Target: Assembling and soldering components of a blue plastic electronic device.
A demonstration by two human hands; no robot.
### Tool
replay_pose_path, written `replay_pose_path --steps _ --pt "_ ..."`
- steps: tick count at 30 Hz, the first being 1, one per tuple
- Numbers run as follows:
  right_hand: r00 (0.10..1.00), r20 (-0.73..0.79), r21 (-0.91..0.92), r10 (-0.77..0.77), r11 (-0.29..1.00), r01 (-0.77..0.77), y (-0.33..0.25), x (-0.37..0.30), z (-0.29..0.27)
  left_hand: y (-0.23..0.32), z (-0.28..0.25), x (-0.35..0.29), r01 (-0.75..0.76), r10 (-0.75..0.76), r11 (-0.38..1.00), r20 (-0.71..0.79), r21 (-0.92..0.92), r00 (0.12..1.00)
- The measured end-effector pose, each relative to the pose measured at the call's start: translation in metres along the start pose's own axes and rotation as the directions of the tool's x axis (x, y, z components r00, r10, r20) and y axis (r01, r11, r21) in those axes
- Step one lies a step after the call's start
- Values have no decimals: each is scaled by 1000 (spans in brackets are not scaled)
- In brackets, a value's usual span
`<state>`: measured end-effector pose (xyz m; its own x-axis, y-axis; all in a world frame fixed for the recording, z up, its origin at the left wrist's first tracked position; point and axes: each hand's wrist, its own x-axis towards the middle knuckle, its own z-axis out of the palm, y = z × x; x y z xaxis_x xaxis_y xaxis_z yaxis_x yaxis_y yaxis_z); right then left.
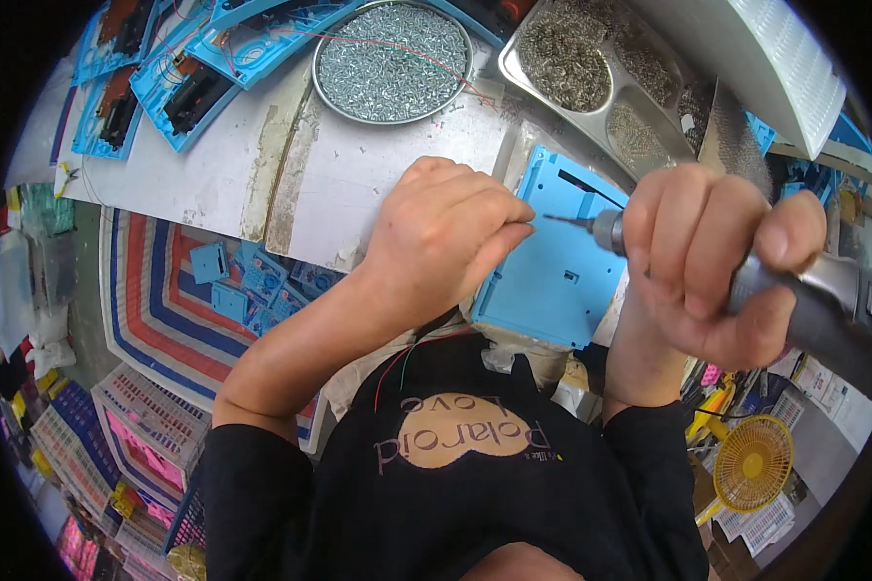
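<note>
My right hand (712, 257) is wrapped around a dark grey power screwdriver (608, 232), its thin bit pointing left. Close to the tip of that bit, my left hand (451, 223) has its thumb and forefinger pinched together. Whatever they hold, if anything, is too small to make out. Below both hands lies a light blue plastic panel (552, 276) with slots and small holes, at the table's near edge. The bit hangs over the panel's upper part; I cannot tell whether it touches anything.
A round metal tray (318, 82) of small screws stands at the back. Beside it is a divided metal tray (506, 63) with springs and small parts. Blue casings (199, 102) with wires lie back left. A striped bag (140, 310) with blue parts sits left, a yellow fan (752, 465) right.
</note>
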<state>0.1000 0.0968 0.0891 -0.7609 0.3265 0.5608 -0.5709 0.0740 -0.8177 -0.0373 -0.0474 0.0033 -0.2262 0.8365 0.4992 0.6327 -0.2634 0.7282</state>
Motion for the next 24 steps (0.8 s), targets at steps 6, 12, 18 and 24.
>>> replay_pose_path --steps 6,12,18,24 --pt "997 67 -27 25 999 -23 0 -8 8 7 1 -8 -29 29 1000 5 13 1000" --pt "998 -11 2 61 998 -61 2 -23 24 11 -9 -14 -96 101 994 104 -51 989" --pt "960 -202 -37 196 978 -207 4 -41 55 -2 -36 -29 267 -268 963 -51 -30 962" --pt "965 -133 -207 227 946 -251 17 -49 63 3 -24 -46 97 -98 994 14 59 995"
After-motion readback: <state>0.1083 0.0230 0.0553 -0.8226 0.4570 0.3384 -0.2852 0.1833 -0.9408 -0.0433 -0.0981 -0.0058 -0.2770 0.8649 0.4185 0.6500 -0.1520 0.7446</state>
